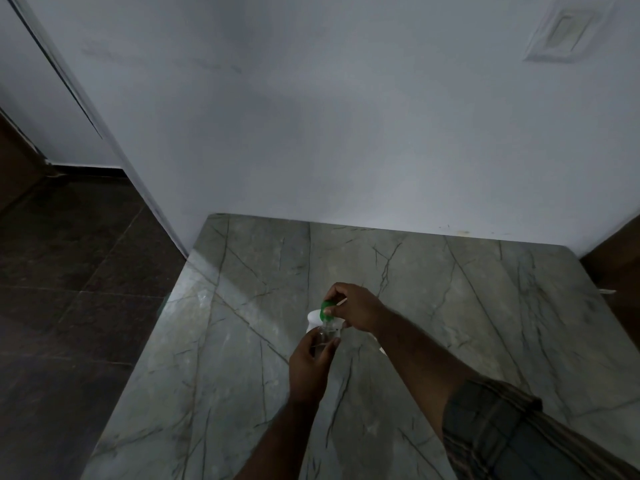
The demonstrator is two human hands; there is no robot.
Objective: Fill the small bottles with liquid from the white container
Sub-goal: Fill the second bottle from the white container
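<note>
Walls [346, 116] of pale grey-white fill the top of the view, with a white switch plate [568, 29] high on the right. Dark floor tiles [69, 254] lie on the left. Next comes the table [242, 341], a grey stone top with thin dark lines running across it (it looks like marble).

Both arms reach out over the table. The right arm has a checked sleeve [519, 431] rolled up near the elbow.

The left hand [310, 365] is curled around a small clear bottle [327, 336], with its fingers and thumb pressed on the sides. The bottle is held up above the table, near the middle of it.

The right hand [356, 311] is just above, pinching a green cap [326, 310] between thumb and fingers, right over the top of the small clear bottle.

Behind the two hands sits the white container [314, 318], mostly hidden, with only a rounded white part showing.

No words or labels can be read on anything, since the room is dim and the things are small.
</note>
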